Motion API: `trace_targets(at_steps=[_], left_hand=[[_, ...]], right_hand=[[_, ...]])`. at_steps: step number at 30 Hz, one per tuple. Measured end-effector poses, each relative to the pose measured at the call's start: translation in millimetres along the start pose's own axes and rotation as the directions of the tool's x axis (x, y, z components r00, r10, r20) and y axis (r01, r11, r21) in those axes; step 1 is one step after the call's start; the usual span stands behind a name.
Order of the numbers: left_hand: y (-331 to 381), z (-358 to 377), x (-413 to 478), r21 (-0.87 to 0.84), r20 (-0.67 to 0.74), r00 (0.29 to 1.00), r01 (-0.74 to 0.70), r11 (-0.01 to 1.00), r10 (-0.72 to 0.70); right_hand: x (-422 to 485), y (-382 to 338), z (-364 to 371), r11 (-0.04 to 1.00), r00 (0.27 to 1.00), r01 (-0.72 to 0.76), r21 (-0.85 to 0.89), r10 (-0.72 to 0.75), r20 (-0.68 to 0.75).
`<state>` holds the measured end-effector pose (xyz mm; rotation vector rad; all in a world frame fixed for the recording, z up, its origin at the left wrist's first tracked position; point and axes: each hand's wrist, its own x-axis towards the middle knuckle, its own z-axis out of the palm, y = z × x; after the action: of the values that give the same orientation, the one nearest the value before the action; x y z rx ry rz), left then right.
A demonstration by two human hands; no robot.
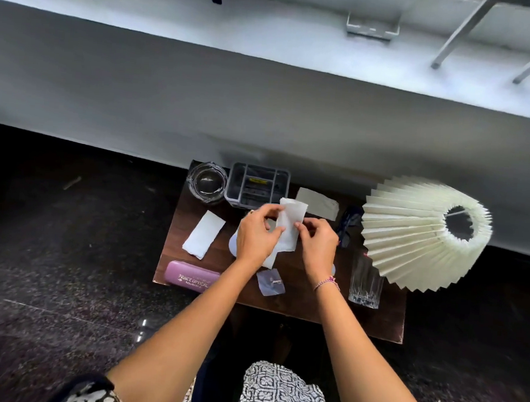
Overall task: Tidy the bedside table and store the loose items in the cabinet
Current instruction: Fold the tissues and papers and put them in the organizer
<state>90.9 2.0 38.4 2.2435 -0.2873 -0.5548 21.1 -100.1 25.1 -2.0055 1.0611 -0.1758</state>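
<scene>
Dark wooden counter (374, 321), near edge first: purple spectacle case (190, 281), small clear pouch (270, 282) and cut-glass tumbler (365, 283), all loose. Mid-counter: our left hand (256, 234) and right hand (317, 245) both pinch a white tissue (290, 224), held above the counter. A second tissue (204, 234) lies flat to the left. Farther: dark spectacles (348, 225), beige paper (318, 203), grey organiser (258, 184), glass bowl (207, 181). Cabinet not in view. We judge the tidying barely begun, with nothing visibly stored.

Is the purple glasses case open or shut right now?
Shut: the purple glasses case lies flat at the front-left edge of the table, one closed body with no gap showing, printed lettering facing up.
</scene>
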Motion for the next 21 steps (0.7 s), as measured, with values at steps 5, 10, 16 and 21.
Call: trace_targets(at_steps=[5, 10, 16, 21], left_hand=[[4, -22, 24, -0.075, 0.027, 0.999, 0.022, 0.997, -0.02], [4, -42, 54, 0.008, 0.037, 0.999, 0.005, 1.0, -0.005], [4, -63, 76, 0.098, -0.021, 0.998, -0.052, 0.994, 0.054], [9, -78, 84, 0.094, -0.057, 0.996, -0.067, 0.993, 0.072]], right_hand=[[20, -24, 4, 0.995, 0.996, 0.094, 0.033, -0.094, -0.006], [38, -44, 11, 0.99, 0.992, 0.121, 0.066, -0.123, 0.037], [49, -62, 20, 0.988, 0.993, 0.095, 0.125, -0.104, 0.064], [52, -77, 22, 0.984, 0.991, 0.114, 0.137, -0.123, 0.06]])
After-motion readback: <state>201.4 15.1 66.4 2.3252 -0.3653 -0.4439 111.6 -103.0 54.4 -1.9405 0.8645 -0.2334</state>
